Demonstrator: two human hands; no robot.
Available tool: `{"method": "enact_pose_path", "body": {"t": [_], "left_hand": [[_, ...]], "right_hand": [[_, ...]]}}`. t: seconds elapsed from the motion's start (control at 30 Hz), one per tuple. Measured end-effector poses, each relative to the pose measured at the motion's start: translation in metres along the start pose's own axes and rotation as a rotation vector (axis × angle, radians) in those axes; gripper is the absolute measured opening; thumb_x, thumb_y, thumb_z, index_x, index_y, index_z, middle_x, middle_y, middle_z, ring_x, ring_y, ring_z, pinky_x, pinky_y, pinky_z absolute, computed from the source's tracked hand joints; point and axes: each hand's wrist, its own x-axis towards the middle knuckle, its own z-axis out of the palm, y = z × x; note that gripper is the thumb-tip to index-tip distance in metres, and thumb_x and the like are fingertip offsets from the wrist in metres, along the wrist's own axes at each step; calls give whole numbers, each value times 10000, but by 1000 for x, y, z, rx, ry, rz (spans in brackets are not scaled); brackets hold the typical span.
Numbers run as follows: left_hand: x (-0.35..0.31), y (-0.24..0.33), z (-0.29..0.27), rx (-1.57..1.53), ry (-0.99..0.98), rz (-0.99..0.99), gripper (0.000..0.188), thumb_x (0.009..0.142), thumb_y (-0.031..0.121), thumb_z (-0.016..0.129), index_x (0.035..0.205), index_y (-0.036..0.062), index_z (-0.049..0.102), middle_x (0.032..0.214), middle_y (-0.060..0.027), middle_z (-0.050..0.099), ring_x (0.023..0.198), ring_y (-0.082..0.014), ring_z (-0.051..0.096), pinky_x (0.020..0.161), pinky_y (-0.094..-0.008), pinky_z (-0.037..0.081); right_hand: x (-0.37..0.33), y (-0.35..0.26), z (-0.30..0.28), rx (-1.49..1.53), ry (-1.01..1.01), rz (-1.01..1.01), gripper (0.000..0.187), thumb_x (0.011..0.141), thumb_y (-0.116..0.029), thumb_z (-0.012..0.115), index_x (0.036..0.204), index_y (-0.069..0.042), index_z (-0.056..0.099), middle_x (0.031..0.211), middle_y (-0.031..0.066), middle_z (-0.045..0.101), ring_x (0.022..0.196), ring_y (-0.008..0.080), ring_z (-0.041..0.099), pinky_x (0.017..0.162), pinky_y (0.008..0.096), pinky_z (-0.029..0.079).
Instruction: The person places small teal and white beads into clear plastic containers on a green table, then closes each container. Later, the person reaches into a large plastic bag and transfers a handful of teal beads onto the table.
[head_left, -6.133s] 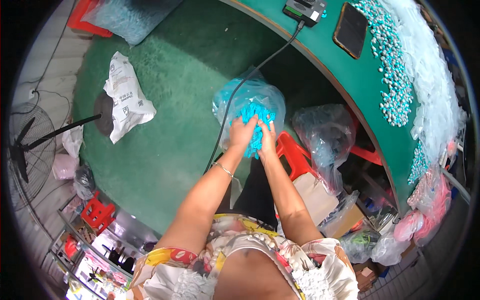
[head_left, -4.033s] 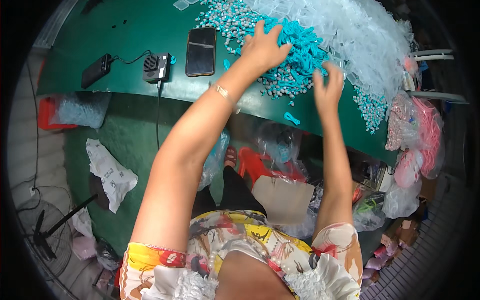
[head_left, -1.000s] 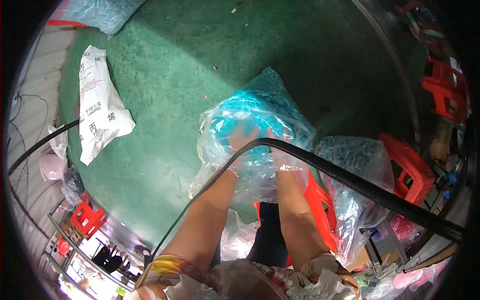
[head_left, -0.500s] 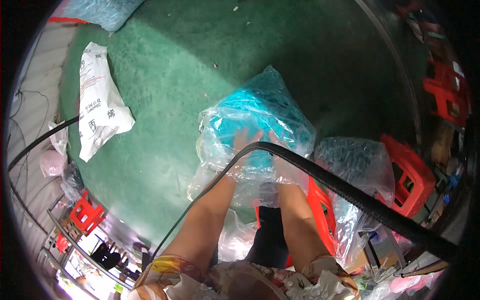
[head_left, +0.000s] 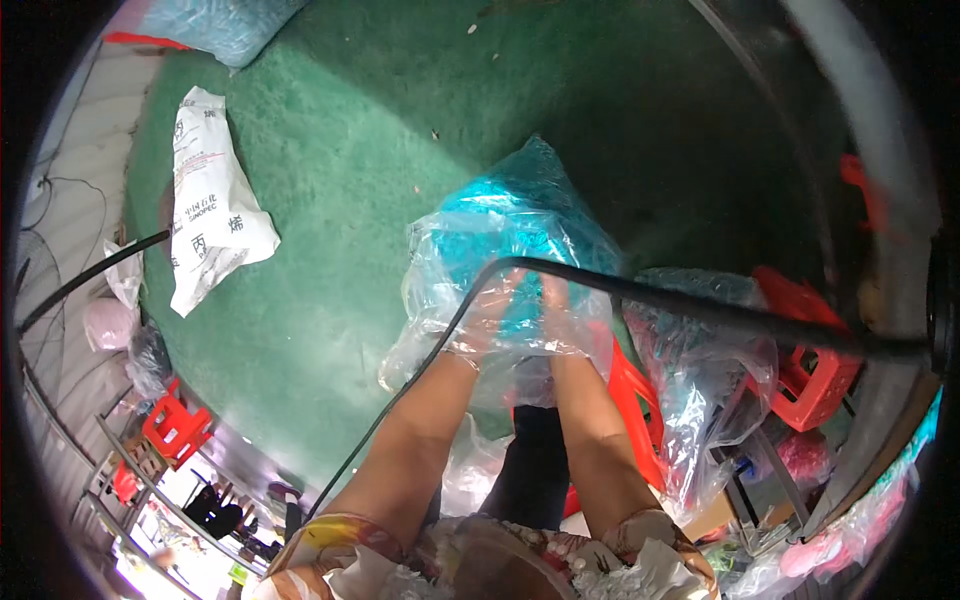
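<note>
A large clear plastic bag (head_left: 430, 245) full of turquoise pieces (head_left: 500, 195) stands on the floor in front of me. Both my forearms reach into its mouth, and the crumpled film covers my wrists. Inside, my left hand (head_left: 492, 305) and my right hand (head_left: 556, 297) lie side by side against the near part of the contents, a strip of turquoise showing between them. The film and a black cable (head_left: 590, 277) crossing in front obscure my fingers, so their grip is unclear. What the pieces are cannot be made out.
A second clear bag (head_left: 690, 370) leans by a red plastic stool (head_left: 815, 385) to the right. A white printed sack (head_left: 210, 200) lies on the green floor (head_left: 320, 170) at left. Another filled bag (head_left: 215, 25) is at the far left; a red stool (head_left: 178, 428) stands lower left.
The cable across the view has shifted and now hangs flatter over my hands. Both hands stay inside the bag, drawn slightly closer together. The bag's film has crumpled differently.
</note>
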Motion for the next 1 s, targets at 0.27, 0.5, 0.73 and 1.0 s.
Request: {"method": "enact_pose_path", "body": {"t": [0.27, 0.5, 0.73, 1.0], "left_hand": [[37, 109, -149, -886, 168, -811, 600, 807, 352, 783, 1259, 4, 598, 1145, -106, 651, 1032, -175, 582, 897, -332, 459], [-3, 102, -149, -853, 175, -761, 778, 735, 443, 802, 1230, -114, 579, 1122, -249, 665, 1038, -301, 642, 911, -372, 485], [-20, 145, -210, -642, 182, -743, 517, 806, 300, 777, 1151, -60, 642, 982, -104, 702, 849, -186, 640, 760, -315, 518], [-52, 145, -218, -477, 72, -818, 684, 782, 395, 782, 1240, -76, 593, 1287, -265, 570, 1159, -311, 580, 946, -400, 470]], "right_hand": [[-65, -249, 19, 277, 158, 329, 461, 893, -282, 650, 1265, -16, 591, 1269, 110, 593, 1150, 260, 555, 1007, 396, 419], [-106, -223, 32, 769, 69, 369, 508, 905, -299, 612, 1320, -18, 532, 1279, 120, 560, 1164, 243, 517, 988, 396, 411], [-138, -224, 41, 837, 137, 477, 461, 876, -269, 638, 1258, -26, 548, 1180, 100, 595, 1066, 240, 568, 927, 399, 463], [-179, -238, 51, 1047, 167, 538, 422, 887, -250, 641, 1255, -69, 543, 1163, 84, 607, 1024, 239, 611, 860, 413, 524]]}}
